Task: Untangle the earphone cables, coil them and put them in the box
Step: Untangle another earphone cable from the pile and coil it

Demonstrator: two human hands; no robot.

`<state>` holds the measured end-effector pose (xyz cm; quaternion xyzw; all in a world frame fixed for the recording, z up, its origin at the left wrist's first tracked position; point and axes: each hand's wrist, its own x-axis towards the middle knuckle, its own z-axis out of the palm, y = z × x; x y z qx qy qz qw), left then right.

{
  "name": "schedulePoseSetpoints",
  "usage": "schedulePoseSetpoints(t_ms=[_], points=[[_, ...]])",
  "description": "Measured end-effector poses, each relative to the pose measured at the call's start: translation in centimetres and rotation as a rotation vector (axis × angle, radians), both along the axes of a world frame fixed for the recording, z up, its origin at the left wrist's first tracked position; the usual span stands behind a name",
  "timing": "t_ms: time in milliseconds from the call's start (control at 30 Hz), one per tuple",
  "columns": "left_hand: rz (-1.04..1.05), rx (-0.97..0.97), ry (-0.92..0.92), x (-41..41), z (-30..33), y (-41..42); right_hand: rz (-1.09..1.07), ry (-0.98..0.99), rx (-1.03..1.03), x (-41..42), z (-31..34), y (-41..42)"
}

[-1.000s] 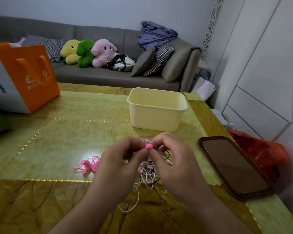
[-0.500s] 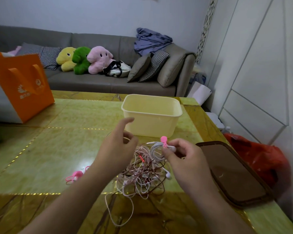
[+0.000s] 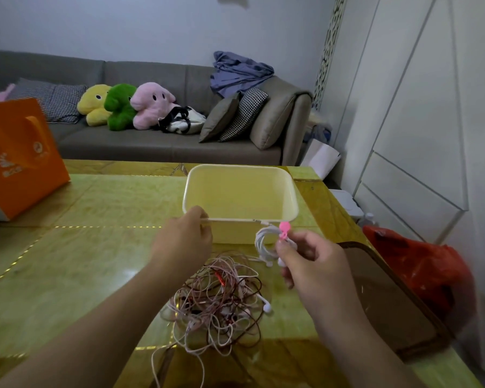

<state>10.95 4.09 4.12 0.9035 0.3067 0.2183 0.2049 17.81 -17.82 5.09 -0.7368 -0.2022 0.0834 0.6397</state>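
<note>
Green table (image 3: 67,261), right hand (image 3: 314,264) pinching coiled earphones (image 3: 266,243), box (image 3: 240,203) behind

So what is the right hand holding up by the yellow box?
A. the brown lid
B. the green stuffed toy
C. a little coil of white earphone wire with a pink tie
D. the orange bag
C. The right hand pinches a small coiled white earphone cable fastened with a pink tie, just in front of the yellow box; it is not in the box yet.
</note>
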Motion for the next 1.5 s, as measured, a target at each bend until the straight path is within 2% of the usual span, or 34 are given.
schedulePoseSetpoints(t_ms=[100,233,400,467,567,667,833,967,1100,1200,1333,1400,1500], points=[[-0.029,-0.019,-0.033,-1.9,-0.4,-1.3,-0.027,-0.09,-0.035,0.7,2.0,1.9],[-0.058,-0.023,-0.09,-3.0,-0.5,-2.6,-0.044,-0.282,-0.227,2.5,3.6,6.4],[-0.07,-0.02,-0.134,-3.4,0.0,-3.1,0.251,-0.36,-0.529,3.2,4.2,9.3],[-0.068,-0.028,-0.141,-3.4,0.0,-2.8,0.235,-0.395,-0.494,3.1,4.4,8.6],[-0.06,-0.068,-0.149,-3.1,0.1,-2.1,0.104,-0.469,-0.385,2.5,4.1,6.3],[-0.062,-0.115,-0.137,-2.6,0.5,-1.0,0.028,-0.448,-0.334,1.8,2.5,3.6],[-0.086,-0.176,-0.036,-1.7,1.4,0.6,0.08,-0.309,-0.412,0.4,-1.4,0.8],[-0.106,-0.159,-0.102,-3.0,0.9,-0.6,0.183,-0.234,-0.488,-0.9,-2.9,0.6],[-0.086,-0.127,-0.197,-5.9,-0.6,-2.0,0.333,-0.269,-0.548,-2.4,-2.7,1.2],[-0.176,-0.144,-0.047,-8.2,-2.3,-3.2,0.419,-0.306,-0.636,-3.7,-3.2,1.8],[-0.329,-0.135,0.187,-9.6,-4.5,-4.3,0.583,-0.335,-0.854,-4.7,-3.9,2.1],[-0.345,-0.08,0.233,-9.8,-4.7,-4.3,0.585,-0.365,-0.918,-4.5,-3.4,1.9],[-0.36,-0.035,0.269,-9.8,-4.5,-4.3,0.486,-0.352,-0.886,-3.8,-2.6,1.4]])
